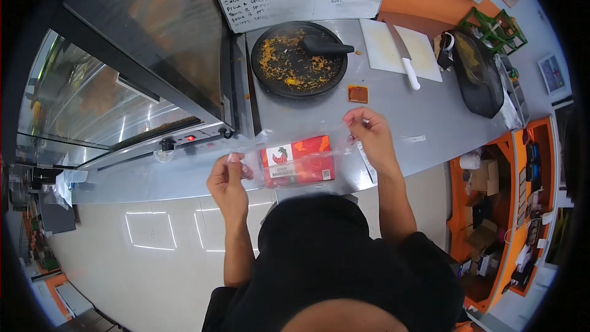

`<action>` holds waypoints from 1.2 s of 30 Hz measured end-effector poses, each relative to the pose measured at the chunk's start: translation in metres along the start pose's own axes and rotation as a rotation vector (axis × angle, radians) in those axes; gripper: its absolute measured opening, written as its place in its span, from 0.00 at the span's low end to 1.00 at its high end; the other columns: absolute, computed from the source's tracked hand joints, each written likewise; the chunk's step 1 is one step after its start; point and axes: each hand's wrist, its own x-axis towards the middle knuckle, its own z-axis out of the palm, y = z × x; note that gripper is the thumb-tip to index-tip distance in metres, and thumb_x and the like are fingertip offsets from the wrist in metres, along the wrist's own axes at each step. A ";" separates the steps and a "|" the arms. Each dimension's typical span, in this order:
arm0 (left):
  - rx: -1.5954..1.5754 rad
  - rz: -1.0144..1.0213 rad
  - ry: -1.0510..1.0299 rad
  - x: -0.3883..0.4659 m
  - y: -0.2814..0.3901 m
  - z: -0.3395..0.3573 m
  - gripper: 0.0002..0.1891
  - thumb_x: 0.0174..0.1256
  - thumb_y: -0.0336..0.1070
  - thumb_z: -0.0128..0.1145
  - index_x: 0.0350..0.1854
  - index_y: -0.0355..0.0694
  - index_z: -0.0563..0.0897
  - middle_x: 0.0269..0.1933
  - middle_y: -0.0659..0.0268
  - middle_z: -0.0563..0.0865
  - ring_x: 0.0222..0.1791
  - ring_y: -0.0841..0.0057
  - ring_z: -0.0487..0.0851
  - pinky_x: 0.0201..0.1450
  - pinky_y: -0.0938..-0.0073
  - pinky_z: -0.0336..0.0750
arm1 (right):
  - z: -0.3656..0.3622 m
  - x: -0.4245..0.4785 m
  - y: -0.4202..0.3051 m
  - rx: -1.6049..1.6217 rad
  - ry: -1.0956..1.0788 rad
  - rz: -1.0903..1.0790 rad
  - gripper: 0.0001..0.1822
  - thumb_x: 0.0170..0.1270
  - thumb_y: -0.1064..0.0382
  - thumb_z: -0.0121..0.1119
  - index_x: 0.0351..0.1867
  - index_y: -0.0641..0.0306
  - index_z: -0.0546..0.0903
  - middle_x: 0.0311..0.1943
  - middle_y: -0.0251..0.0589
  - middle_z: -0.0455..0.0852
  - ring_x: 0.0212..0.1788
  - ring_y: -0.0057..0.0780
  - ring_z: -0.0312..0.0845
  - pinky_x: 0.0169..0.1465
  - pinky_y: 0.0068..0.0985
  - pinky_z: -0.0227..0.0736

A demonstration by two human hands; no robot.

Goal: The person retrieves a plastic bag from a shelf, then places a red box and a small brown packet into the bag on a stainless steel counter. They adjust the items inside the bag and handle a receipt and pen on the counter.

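Observation:
A red printed cardboard food box [299,175] sits on the steel counter, inside or under a clear plastic bag [343,147]. On the box's left side, my left hand [228,182] pinches one side of the thin plastic between thumb and fingers. My right hand [371,136] grips the other side, a little higher and to the right of the box. The film stretches between both hands across the box. Beneath my right wrist lies a printed white paper strip [364,159], partly hidden. A small sachet of red-brown sauce [357,94] rests just beyond my right hand.
Beyond the box stands a black stone mortar [276,87] with crumbs and a pestle [327,47]. A white-handled knife [405,57] lies on white cutting boards [375,46]. A glass display warmer [152,140] borders the left; a dark tray [479,74] stands right.

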 end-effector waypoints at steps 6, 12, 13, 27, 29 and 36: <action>0.053 0.055 -0.048 0.004 0.026 -0.005 0.12 0.76 0.35 0.55 0.38 0.30 0.83 0.26 0.66 0.82 0.25 0.82 0.79 0.32 0.80 0.73 | 0.009 0.005 -0.047 0.026 -0.024 -0.111 0.09 0.62 0.76 0.58 0.43 0.66 0.82 0.34 0.29 0.78 0.36 0.16 0.77 0.37 0.19 0.73; -0.052 0.183 -0.136 -0.006 0.009 -0.010 0.06 0.73 0.29 0.55 0.40 0.32 0.83 0.44 0.58 0.85 0.48 0.71 0.82 0.57 0.70 0.73 | 0.005 0.003 -0.047 -0.010 0.017 -0.306 0.16 0.61 0.74 0.62 0.51 0.63 0.81 0.43 0.33 0.82 0.41 0.21 0.79 0.40 0.21 0.76; -0.193 0.140 -0.142 -0.004 0.010 -0.010 0.06 0.73 0.30 0.55 0.40 0.33 0.83 0.45 0.58 0.85 0.49 0.69 0.83 0.58 0.68 0.73 | 0.008 0.004 -0.056 -0.015 0.004 -0.302 0.17 0.61 0.73 0.63 0.52 0.62 0.81 0.45 0.35 0.83 0.42 0.22 0.80 0.41 0.21 0.76; 0.327 0.918 0.224 -0.071 -0.014 0.143 0.11 0.72 0.29 0.53 0.51 0.30 0.78 0.47 0.55 0.84 0.49 0.64 0.81 0.57 0.65 0.73 | -0.190 -0.112 0.061 -0.285 0.252 -0.049 0.18 0.65 0.63 0.66 0.55 0.62 0.81 0.48 0.38 0.84 0.47 0.26 0.82 0.47 0.26 0.78; 0.460 0.774 -0.094 -0.087 -0.049 0.202 0.11 0.68 0.28 0.57 0.50 0.30 0.79 0.46 0.53 0.85 0.45 0.63 0.83 0.50 0.65 0.77 | -0.228 -0.146 0.084 -0.315 0.277 -0.026 0.15 0.64 0.66 0.64 0.52 0.64 0.82 0.48 0.42 0.85 0.46 0.30 0.84 0.44 0.26 0.79; 1.265 0.569 0.060 0.006 -0.194 0.357 0.25 0.62 0.47 0.64 0.57 0.36 0.80 0.56 0.44 0.81 0.55 0.37 0.77 0.60 0.56 0.73 | -0.356 -0.237 0.110 -0.240 0.459 0.120 0.11 0.65 0.68 0.63 0.48 0.64 0.83 0.44 0.42 0.87 0.44 0.31 0.85 0.43 0.28 0.81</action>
